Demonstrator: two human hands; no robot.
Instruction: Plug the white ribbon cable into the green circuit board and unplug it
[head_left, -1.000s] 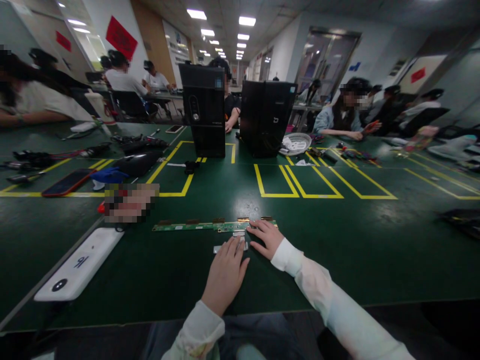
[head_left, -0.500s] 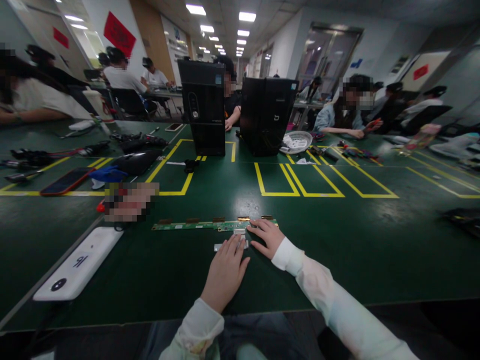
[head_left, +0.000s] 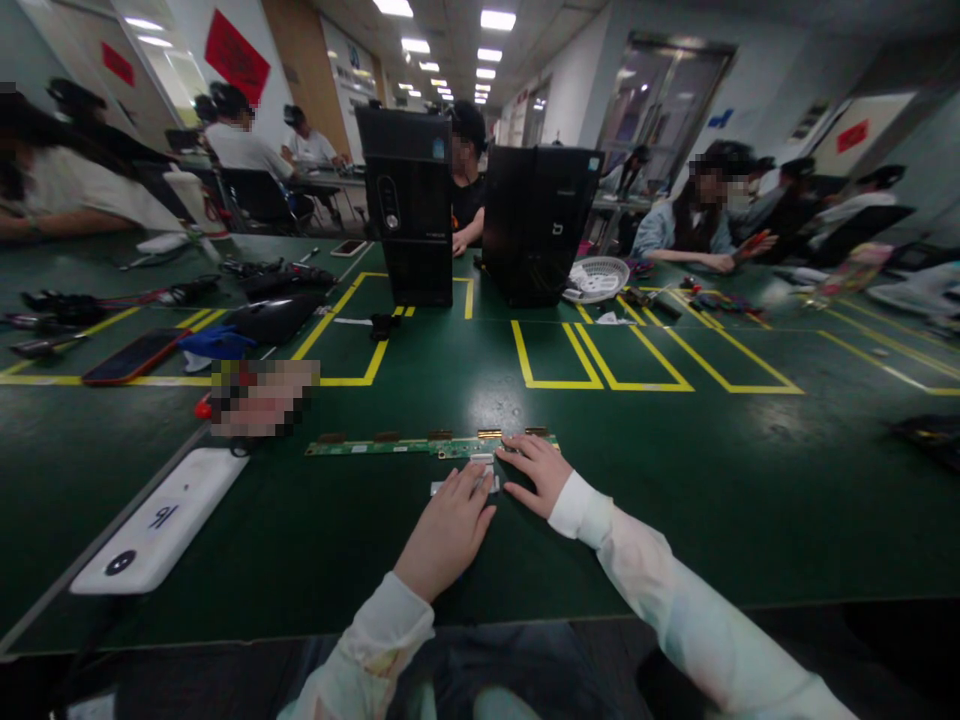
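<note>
A long, narrow green circuit board (head_left: 390,448) with brown tabs along its far edge lies flat on the table in front of me. My left hand (head_left: 450,520) rests palm down just below the board, fingers stretched over a pale flat ribbon cable (head_left: 437,489); the cable's middle is hidden under the fingers. Near the board's right end, my right hand (head_left: 538,474) lies with fingers spread and fingertips touching the board. Neither hand is closed around anything. Whether the cable is seated in the board's connector I cannot tell.
On the left lie a white power bank (head_left: 161,520) marked 16, and an orange-edged phone (head_left: 139,357). Two black computer towers (head_left: 411,220) stand ahead. A white basket (head_left: 598,278) sits right of them. Yellow tape marks (head_left: 645,387) the green table. Several people sit around.
My left hand has shifted very slightly left. The right hand stays on the board, and the view has moved a little.
</note>
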